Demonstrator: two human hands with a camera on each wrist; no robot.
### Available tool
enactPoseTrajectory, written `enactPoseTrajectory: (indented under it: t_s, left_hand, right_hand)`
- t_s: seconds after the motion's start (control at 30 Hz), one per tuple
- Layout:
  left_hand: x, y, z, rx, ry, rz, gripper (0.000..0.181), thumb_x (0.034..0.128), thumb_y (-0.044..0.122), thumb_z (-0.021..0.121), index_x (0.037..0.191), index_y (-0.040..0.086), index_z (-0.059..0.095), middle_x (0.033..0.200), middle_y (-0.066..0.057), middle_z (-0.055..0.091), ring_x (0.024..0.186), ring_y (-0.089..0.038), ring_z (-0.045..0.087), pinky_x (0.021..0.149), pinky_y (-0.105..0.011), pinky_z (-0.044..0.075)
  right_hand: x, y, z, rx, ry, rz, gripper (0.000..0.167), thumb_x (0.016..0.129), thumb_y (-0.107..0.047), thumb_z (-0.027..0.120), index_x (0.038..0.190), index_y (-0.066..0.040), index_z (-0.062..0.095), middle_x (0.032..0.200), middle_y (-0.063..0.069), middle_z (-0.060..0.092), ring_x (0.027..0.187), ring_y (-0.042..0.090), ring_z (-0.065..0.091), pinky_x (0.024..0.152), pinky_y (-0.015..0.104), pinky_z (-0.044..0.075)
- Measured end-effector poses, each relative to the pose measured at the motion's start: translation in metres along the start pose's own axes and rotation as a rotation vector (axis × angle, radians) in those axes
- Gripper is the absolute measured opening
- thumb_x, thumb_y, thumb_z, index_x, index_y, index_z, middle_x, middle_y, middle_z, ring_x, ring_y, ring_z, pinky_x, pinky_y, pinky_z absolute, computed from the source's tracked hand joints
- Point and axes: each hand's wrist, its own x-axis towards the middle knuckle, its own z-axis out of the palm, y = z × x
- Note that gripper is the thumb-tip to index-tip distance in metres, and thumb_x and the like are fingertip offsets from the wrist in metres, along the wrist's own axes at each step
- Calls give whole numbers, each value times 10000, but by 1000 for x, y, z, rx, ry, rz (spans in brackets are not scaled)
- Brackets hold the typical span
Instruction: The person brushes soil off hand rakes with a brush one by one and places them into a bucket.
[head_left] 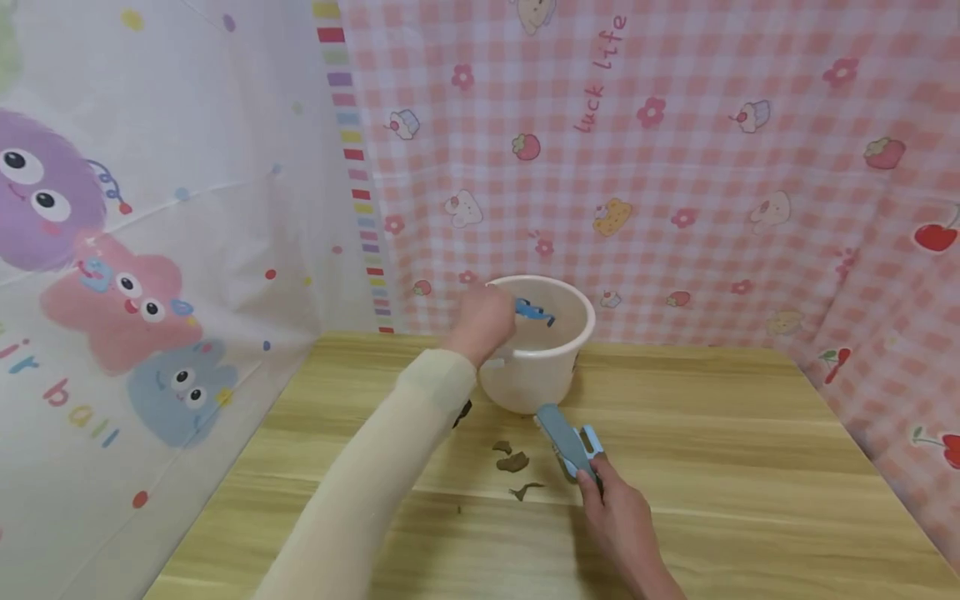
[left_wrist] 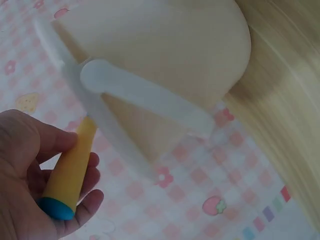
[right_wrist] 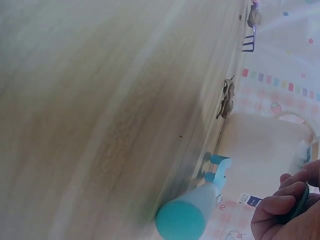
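Presumably for reach into the bucket (head_left: 527, 385), the left hand (head_left: 482, 323) curls round the tool (left_wrist: 71, 167) by its handle, while the right hand (head_left: 624, 515) grips the brush (head_left: 564, 439).

The left arm (head_left: 356, 492), in a cream sleeve (head_left: 435, 375), stretches far forward; the left hand (head_left: 483, 321) shows its back to the head camera, thumb (left_wrist: 59, 140) and fingers (left_wrist: 91, 178) bent in a grip. The right hand (head_left: 622, 517) sits nearer the body, thumb pointing forward, fingers curled, forearm (head_left: 654, 575) bare. The 2 hands are apart.
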Motion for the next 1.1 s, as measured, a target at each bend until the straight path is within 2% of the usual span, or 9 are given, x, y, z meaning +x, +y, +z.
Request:
enactPoseTrajectory:
  t_s: [0.17,0.3,0.4,0.43,0.53,0.63,0.7,0.87,1.1]
  left_hand:
    - [10,6,14,-70,10,-42,102,934,133,587,901,106,680,979,-64,693,965,-261,630,865,-451,521]
    - [16,10,23,-42,-17,-56,120,932,104,566,897,103,681,982,-63,691,938,-235,640,839,-408,533]
    - [21,13,28,-13,-50,-59,159,961,114,530,943,97,687,1005,-78,688,949,-243,637,852,-403,521]
    - [26,13,37,-6,-33,-54,158,951,114,528,936,103,685,983,-79,686,924,-248,635,831,-416,518]
    - [28,16,40,-21,-57,-58,165,962,124,520,974,102,683,995,-79,680,936,-251,627,854,-432,496]
    - [26,18,40,-35,-71,-48,155,953,124,538,1006,98,681,1021,-89,677,960,-263,622,869,-450,484]
    - [20,19,32,-50,-111,-39,153,958,123,552,1042,86,675,1067,-95,673,1011,-265,613,911,-452,474]
    - [17,18,27,-147,-163,-35,122,903,76,620,1019,74,657,1081,-105,671,1007,-268,619,927,-487,481]
    - [13,13,15,-137,-159,8,86,884,59,613,956,69,660,1058,-104,685,987,-263,634,908,-434,503]
  right_hand:
    - [0,1,-1,16,-5,3,166,997,-185,598,1108,-64,623,821,59,651,593,151,471,521,304,393]
    - [0,1,-3,9,4,13,217,995,-187,601,1156,-44,627,836,72,659,626,169,502,552,325,420]
    - [0,1,-4,-4,8,36,303,996,-193,596,1237,-11,619,939,129,698,698,203,554,612,373,466]
    - [1,1,-5,-8,6,44,327,997,-197,593,1259,-2,612,984,152,704,727,215,572,637,394,480]
    - [1,2,-6,-9,-9,76,367,1000,-211,582,1293,10,597,1095,200,694,806,245,609,698,446,502]
    - [2,2,-8,-14,-17,89,378,999,-216,578,1299,13,594,1133,216,683,861,259,626,739,474,505]
    - [2,3,-9,-15,-20,92,374,998,-214,577,1296,12,596,1125,212,685,854,257,622,731,463,502]
    - [3,3,-11,-19,-23,99,351,996,-211,578,1271,6,608,1076,191,695,799,239,597,684,413,484]
    - [5,2,-12,-7,-27,106,329,997,-214,582,1250,-6,616,1009,156,692,753,228,571,635,363,453]
